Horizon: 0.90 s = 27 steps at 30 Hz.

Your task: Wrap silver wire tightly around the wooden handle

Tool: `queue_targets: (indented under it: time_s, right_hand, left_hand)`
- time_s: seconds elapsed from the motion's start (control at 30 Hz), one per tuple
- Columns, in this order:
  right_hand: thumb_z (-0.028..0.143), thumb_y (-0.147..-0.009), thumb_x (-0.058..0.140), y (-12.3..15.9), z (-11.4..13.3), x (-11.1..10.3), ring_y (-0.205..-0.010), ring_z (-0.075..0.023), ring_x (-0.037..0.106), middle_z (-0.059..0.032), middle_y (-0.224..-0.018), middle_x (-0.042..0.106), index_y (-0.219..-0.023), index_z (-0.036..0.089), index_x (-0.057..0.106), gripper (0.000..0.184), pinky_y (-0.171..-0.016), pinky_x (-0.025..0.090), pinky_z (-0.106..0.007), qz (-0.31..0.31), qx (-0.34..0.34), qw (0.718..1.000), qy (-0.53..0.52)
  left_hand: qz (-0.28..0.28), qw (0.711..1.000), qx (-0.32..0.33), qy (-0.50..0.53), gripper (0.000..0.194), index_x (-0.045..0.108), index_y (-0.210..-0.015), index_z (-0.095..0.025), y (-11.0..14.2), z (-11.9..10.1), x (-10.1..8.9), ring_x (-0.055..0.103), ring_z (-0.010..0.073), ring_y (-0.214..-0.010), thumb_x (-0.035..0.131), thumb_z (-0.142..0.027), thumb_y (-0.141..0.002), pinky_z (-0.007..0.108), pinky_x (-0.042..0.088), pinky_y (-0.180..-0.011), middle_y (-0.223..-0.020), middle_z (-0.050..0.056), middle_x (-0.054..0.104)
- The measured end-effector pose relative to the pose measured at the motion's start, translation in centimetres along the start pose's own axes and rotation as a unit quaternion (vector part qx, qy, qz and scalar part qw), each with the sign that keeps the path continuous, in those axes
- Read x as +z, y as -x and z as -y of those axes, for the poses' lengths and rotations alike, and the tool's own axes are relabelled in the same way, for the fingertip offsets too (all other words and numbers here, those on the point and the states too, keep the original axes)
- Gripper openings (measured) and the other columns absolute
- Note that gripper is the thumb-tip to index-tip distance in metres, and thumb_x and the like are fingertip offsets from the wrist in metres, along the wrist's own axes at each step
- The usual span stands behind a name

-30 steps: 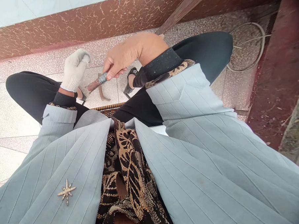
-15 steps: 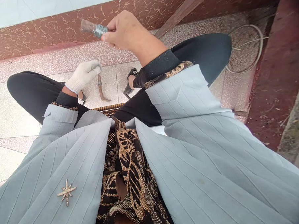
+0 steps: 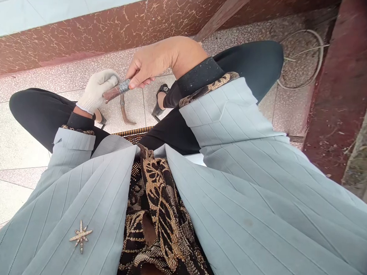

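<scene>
My right hand (image 3: 150, 67), bare, is closed around a short brown stick with silvery wire (image 3: 115, 93) wound about it. The stick's thick end slants down to the left. My left hand (image 3: 99, 89), in a white knit glove, has its fingers curled shut close beside that end. What the glove pinches, if anything, is too small to make out. Below both hands a curved brown stick (image 3: 124, 110), bound with wire near its top, appears against the floor tiles.
A brown marbled wall base (image 3: 93, 32) runs across the top. A wooden post (image 3: 222, 17) slants down by the wall. Coiled pale cable (image 3: 318, 66) lies at right beside a dark red board (image 3: 340, 87). My black-trousered knees (image 3: 253, 67) flank the hands.
My right hand swung the wire-wound stick up toward the wall, then back down beside the glove. My left hand moved right and stays closed. The curved stick has not moved.
</scene>
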State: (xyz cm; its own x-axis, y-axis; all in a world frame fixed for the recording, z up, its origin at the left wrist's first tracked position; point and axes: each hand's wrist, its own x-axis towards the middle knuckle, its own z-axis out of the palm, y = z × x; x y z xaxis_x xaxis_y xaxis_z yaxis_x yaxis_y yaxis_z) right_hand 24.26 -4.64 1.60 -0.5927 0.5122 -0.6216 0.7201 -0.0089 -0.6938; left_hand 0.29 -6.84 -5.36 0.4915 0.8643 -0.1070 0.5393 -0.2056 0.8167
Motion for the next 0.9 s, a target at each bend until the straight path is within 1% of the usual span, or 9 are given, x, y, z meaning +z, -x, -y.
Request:
queue_targets:
  time_s: [0.13,0.23,0.4,0.47,0.53,0.63,0.73,0.8,0.9]
  right_hand:
    - [0.016,-0.102,0.064,1.1,0.0,-0.2,-0.064,0.0014,0.060,0.0058,-0.059,0.061,-0.079,0.005,0.071,0.027,-0.066,0.038,-0.020,-0.113,-0.153,0.979,-0.066]
    - [0.008,-0.103,0.061,0.8,0.2,0.2,-0.048,-0.0003,0.049,0.0030,-0.058,0.060,-0.072,0.007,0.065,0.031,-0.049,0.033,-0.017,-0.228,-0.210,0.929,-0.202]
    - [0.016,-0.115,0.052,-0.8,0.6,0.2,-0.043,-0.0045,0.040,0.0038,-0.056,0.053,-0.076,0.012,0.055,0.039,-0.038,0.024,-0.019,-0.375,-0.138,0.838,-0.372]
    - [0.017,-0.114,0.052,-0.9,0.5,0.0,-0.045,-0.0053,0.039,0.0036,-0.059,0.052,-0.077,0.014,0.053,0.038,-0.040,0.025,-0.020,-0.409,-0.086,0.840,-0.346]
    - [0.017,-0.110,0.058,-0.7,0.3,-0.2,-0.052,-0.0068,0.045,0.0009,-0.064,0.055,-0.075,0.014,0.053,0.036,-0.046,0.034,-0.021,-0.419,-0.014,0.877,-0.237]
    - [0.022,-0.103,0.069,-0.7,-0.2,-0.2,-0.084,-0.0171,0.066,-0.0088,-0.082,0.065,-0.072,0.014,0.052,0.036,-0.080,0.055,-0.031,-0.368,0.109,0.923,0.023]
    - [0.020,-0.095,0.078,-1.4,-0.6,0.0,-0.113,-0.0325,0.069,-0.0147,-0.089,0.069,-0.065,0.014,0.048,0.043,-0.104,0.052,-0.046,-0.297,0.154,0.925,0.178]
    - [0.019,-0.092,0.081,-1.7,-0.7,0.3,-0.103,-0.0294,0.071,-0.0109,-0.076,0.067,-0.061,0.012,0.055,0.042,-0.102,0.052,-0.043,-0.205,0.157,0.941,0.217]
    - [0.023,-0.098,0.077,-1.5,-0.4,0.5,-0.064,-0.0124,0.062,0.0003,-0.059,0.061,-0.071,0.009,0.071,0.032,-0.078,0.051,-0.027,-0.010,0.139,0.962,0.234]
  left_hand:
    - [-0.001,0.999,-0.009,0.030,0.035,0.063,-0.087,-0.029,-0.2,0.7,0.3,0.059,0.0199,-0.086,0.049,-0.059,-0.100,0.043,0.052,-0.087,-0.073,0.001,0.063]
    - [0.043,0.999,-0.027,0.017,0.041,0.068,-0.102,-0.034,-0.1,0.2,0.3,0.059,0.0223,-0.094,0.039,-0.064,-0.104,0.045,0.050,-0.091,-0.070,0.000,0.065]
    - [0.067,0.997,-0.023,-0.015,0.035,0.072,-0.099,-0.031,0.4,-1.1,0.4,0.060,0.0218,-0.086,0.047,-0.055,-0.101,0.043,0.050,-0.086,-0.071,0.000,0.066]
    - [0.097,0.994,-0.004,-0.044,0.029,0.072,-0.094,-0.027,0.6,-1.8,0.6,0.060,0.0209,-0.081,0.050,-0.045,-0.098,0.041,0.051,-0.084,-0.071,0.001,0.065]
    - [0.132,0.989,0.010,-0.069,0.025,0.072,-0.090,-0.024,0.8,-2.3,0.8,0.063,0.0215,-0.081,0.051,-0.037,-0.094,0.040,0.051,-0.084,-0.073,0.001,0.065]
    - [0.141,0.988,0.009,-0.066,0.025,0.072,-0.085,-0.025,1.1,-2.7,0.7,0.066,0.0227,-0.083,0.053,-0.039,-0.093,0.040,0.053,-0.085,-0.076,0.001,0.067]
    - [0.071,0.997,0.009,-0.030,0.027,0.072,-0.086,-0.027,1.2,-2.2,0.0,0.064,0.0217,-0.086,0.054,-0.045,-0.095,0.042,0.053,-0.089,-0.081,0.001,0.071]
    - [0.021,1.000,0.009,-0.010,0.030,0.073,-0.091,-0.029,1.2,-1.8,-0.5,0.063,0.0219,-0.091,0.052,-0.048,-0.098,0.045,0.051,-0.092,-0.087,0.001,0.073]
    - [0.011,1.000,-0.005,-0.028,0.038,0.072,-0.106,-0.032,1.0,-1.1,-1.1,0.063,0.0246,-0.100,0.042,-0.055,-0.103,0.047,0.047,-0.092,-0.090,0.001,0.074]
